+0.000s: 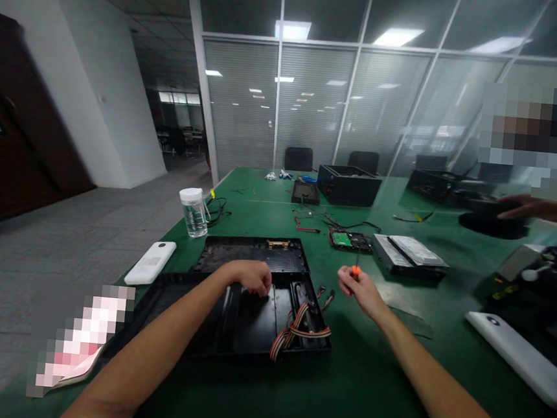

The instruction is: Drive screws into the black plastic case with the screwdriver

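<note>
Over a black metal computer case panel [200,319] lying flat on the table is my left hand [253,277], its fingers curled and pinched near the tray's surface. Whatever it pinches is too small to make out. My right hand [359,290] is closed around the orange handle of a screwdriver [355,271], whose thin shaft points away from me. Striped ribbon wires [299,331] spill over the panel's right side. Behind it lies a second black panel [250,255]. Beyond my right hand are a green circuit board [346,240] and silver hard drives [411,253].
A clear water bottle [195,215] and a white power bank-like device [151,263] stand along the left edge. Another white device [514,356] lies at right. Black computer cases [349,186] sit at the back. A co-worker's hand [527,208] holds a dark object at right.
</note>
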`<action>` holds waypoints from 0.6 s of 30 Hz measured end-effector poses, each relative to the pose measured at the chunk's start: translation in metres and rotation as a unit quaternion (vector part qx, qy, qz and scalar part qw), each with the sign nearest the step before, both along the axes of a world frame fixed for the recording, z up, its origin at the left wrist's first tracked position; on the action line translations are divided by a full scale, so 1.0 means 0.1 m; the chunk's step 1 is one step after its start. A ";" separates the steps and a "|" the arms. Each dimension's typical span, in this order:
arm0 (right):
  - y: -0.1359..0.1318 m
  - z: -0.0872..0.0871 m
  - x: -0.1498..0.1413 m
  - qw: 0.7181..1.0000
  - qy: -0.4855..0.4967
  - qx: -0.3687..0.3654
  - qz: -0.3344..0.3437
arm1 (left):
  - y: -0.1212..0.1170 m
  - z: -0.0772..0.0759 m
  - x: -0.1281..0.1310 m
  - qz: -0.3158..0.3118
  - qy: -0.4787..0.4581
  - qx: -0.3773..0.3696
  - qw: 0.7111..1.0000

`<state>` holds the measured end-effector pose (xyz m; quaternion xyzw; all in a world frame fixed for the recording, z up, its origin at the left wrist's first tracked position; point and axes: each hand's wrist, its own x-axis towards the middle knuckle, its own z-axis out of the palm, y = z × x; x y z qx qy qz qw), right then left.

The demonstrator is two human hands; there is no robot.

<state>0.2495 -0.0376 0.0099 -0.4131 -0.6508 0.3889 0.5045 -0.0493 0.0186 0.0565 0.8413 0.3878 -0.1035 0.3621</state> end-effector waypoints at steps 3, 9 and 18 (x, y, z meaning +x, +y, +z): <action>-0.14 0.07 -0.12 0.978 -0.178 0.101 0.028 | 0.04 -0.02 -0.07 -0.002 0.076 -0.019 0.997; -0.63 0.34 -0.43 0.851 -0.443 0.249 0.134 | 0.07 0.11 -0.10 0.009 -0.033 0.122 0.992; -1.42 -0.07 -0.30 0.808 -0.551 0.207 -0.007 | 0.32 0.06 -0.16 -0.008 0.065 0.251 0.966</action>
